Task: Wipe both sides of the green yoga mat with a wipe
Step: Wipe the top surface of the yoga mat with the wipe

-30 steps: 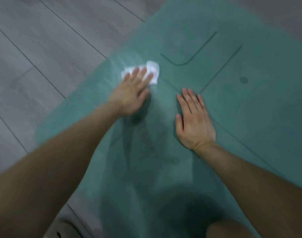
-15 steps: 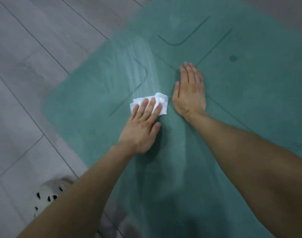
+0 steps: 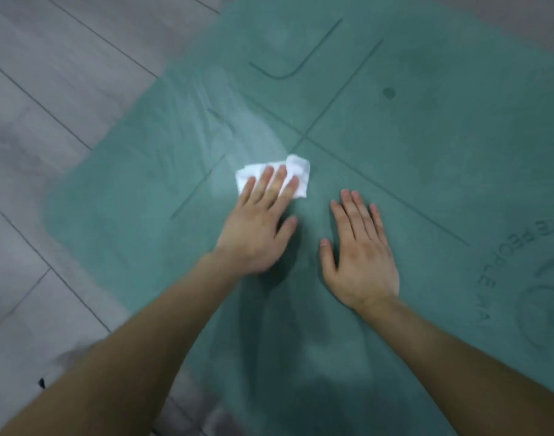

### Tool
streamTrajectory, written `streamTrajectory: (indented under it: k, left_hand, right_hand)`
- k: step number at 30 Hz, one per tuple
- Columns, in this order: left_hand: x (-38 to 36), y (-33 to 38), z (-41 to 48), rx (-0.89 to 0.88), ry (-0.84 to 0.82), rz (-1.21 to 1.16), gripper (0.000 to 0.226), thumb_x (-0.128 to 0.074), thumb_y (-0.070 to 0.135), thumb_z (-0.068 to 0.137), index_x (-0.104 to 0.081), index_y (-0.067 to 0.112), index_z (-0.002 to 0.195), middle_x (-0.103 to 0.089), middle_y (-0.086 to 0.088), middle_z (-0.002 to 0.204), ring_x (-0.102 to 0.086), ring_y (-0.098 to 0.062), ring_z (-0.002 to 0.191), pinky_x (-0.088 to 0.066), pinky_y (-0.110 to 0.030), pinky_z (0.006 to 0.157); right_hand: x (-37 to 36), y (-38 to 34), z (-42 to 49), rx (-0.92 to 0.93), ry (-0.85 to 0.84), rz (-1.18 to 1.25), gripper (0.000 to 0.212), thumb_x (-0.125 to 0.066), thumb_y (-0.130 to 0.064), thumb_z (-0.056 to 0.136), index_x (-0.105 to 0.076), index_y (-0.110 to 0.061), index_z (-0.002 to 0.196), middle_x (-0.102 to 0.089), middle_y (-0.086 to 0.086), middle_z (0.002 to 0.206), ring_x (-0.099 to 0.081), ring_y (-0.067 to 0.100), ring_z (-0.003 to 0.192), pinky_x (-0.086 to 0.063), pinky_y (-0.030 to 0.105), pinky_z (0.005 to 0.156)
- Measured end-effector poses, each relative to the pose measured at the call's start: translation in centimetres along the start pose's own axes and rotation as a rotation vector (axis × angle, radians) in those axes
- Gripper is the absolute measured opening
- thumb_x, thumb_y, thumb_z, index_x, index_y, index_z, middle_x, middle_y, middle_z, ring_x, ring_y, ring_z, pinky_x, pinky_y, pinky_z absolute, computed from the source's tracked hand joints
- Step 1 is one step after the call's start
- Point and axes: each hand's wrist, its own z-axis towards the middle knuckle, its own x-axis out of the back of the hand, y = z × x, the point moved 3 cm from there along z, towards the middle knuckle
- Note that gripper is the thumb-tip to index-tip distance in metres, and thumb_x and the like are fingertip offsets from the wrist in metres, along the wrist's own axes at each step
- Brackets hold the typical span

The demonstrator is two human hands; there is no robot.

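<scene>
A grey plank floor carries the green yoga mat, on which the left hand presses straight, unclenched fingers onto the crumpled white wipe, while the right hand rests flat and released on the mat at the left hand's 3 o'clock.

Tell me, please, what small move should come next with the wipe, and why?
Probably slide the wipe across the green yoga mat toward the crossing lines. The left hand presses it under straight fingers, the right hand lies flat beside it, and pale streaks show only up and left of the wipe, so the darker part looks unwiped.
</scene>
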Motion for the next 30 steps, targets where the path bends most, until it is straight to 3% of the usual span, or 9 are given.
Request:
streamTrajectory:
  k: [3, 6, 9, 13, 15, 21, 23, 27, 30]
  left_hand:
    - [0.6, -1.8, -1.4, -0.126, -0.058, 0.019, 0.066, -0.024, 0.048, 0.108, -0.011, 0.027, 0.169, -0.002, 0.004, 0.177, 0.007, -0.019, 0.163, 0.002, -0.044, 0.132]
    - [4.0, -7.4, 8.0, 0.075, -0.045, 0.061, 0.069, -0.016, 0.052, 0.105, -0.006, 0.029, 0.169, -0.001, -0.002, 0.177, 0.003, -0.025, 0.163, 0.003, -0.046, 0.131]
    - [3.7, -6.8, 12.1, 0.225, -0.020, 0.011, 0.073, -0.017, 0.054, 0.104, -0.003, 0.024, 0.169, 0.005, -0.006, 0.177, 0.008, -0.026, 0.163, 0.006, -0.044, 0.131]
    - [0.1, 0.4, 0.3, -0.054, -0.005, -0.026, 0.071, -0.023, 0.050, 0.107, -0.009, 0.019, 0.169, 0.001, -0.005, 0.177, 0.008, -0.024, 0.163, -0.001, -0.046, 0.132]
    - [-0.3, 0.1, -3.3, -0.111, -0.027, -0.004, 0.068, -0.026, 0.047, 0.110, -0.007, 0.021, 0.169, 0.003, -0.002, 0.177, 0.009, -0.020, 0.163, 0.000, -0.044, 0.132]
    - [3.3, -9.8, 7.3, 0.290, 0.003, -0.046, 0.074, -0.018, 0.057, 0.106, -0.002, 0.024, 0.169, 0.008, -0.004, 0.176, 0.012, -0.021, 0.162, 0.008, -0.041, 0.131]
    - [1.7, -7.6, 4.9, 0.274, 0.033, -0.051, 0.075, -0.020, 0.057, 0.105, -0.003, 0.023, 0.169, 0.007, -0.004, 0.176, 0.012, -0.022, 0.162, 0.006, -0.044, 0.132]
    - [-1.9, -0.4, -8.7, 0.068, 0.030, -0.071, 0.069, -0.030, 0.046, 0.109, -0.007, 0.021, 0.169, 0.002, -0.002, 0.177, 0.009, -0.021, 0.163, -0.005, -0.048, 0.132]
    - [-0.9, -3.4, -9.7, 0.083, -0.012, -0.046, 0.068, -0.023, 0.049, 0.109, -0.010, 0.022, 0.169, -0.001, -0.002, 0.177, 0.006, -0.022, 0.163, -0.007, -0.049, 0.132]
  right_hand:
    - [0.4, -0.1, -0.2, -0.009, 0.007, 0.010, 0.068, -0.055, -0.030, 0.101, -0.038, -0.002, 0.161, -0.025, 0.013, 0.173, -0.013, 0.023, 0.164, -0.016, 0.052, 0.131]
    - [0.6, -0.4, 0.2, -0.003, 0.022, 0.024, 0.069, -0.056, -0.030, 0.100, -0.038, -0.002, 0.161, -0.026, 0.012, 0.173, -0.013, 0.023, 0.164, -0.017, 0.053, 0.131]
    - [0.3, -0.1, 0.7, -0.002, 0.039, 0.023, 0.068, -0.055, -0.030, 0.100, -0.040, -0.002, 0.160, -0.027, 0.013, 0.173, -0.015, 0.024, 0.163, -0.018, 0.053, 0.131]
    - [0.3, 0.0, 0.3, -0.008, 0.025, 0.017, 0.068, -0.055, -0.029, 0.100, -0.040, 0.000, 0.159, -0.028, 0.014, 0.172, -0.016, 0.025, 0.163, -0.018, 0.053, 0.131]
    - [0.6, 0.0, 0.2, -0.016, 0.020, 0.024, 0.068, -0.055, -0.029, 0.100, -0.039, -0.001, 0.160, -0.027, 0.014, 0.173, -0.015, 0.023, 0.164, -0.017, 0.052, 0.131]
    - [0.6, 0.0, 0.8, -0.010, 0.016, 0.009, 0.069, -0.052, -0.032, 0.101, -0.034, -0.006, 0.163, -0.024, 0.011, 0.174, -0.010, 0.022, 0.164, -0.014, 0.052, 0.132]
    - [0.3, 0.2, 1.1, 0.010, -0.003, -0.030, 0.069, -0.050, -0.034, 0.102, -0.032, -0.011, 0.165, -0.022, 0.010, 0.175, -0.010, 0.023, 0.164, -0.013, 0.053, 0.132]
    - [0.5, -0.9, 1.3, 0.113, -0.125, -0.132, 0.071, -0.045, -0.044, 0.105, -0.026, -0.016, 0.168, -0.014, 0.010, 0.177, -0.004, 0.025, 0.165, -0.010, 0.054, 0.131]
    - [0.8, -3.6, 3.2, 0.203, -0.147, -0.115, 0.074, -0.038, -0.053, 0.106, -0.026, -0.014, 0.168, -0.014, 0.008, 0.177, -0.005, 0.020, 0.165, -0.007, 0.049, 0.133]
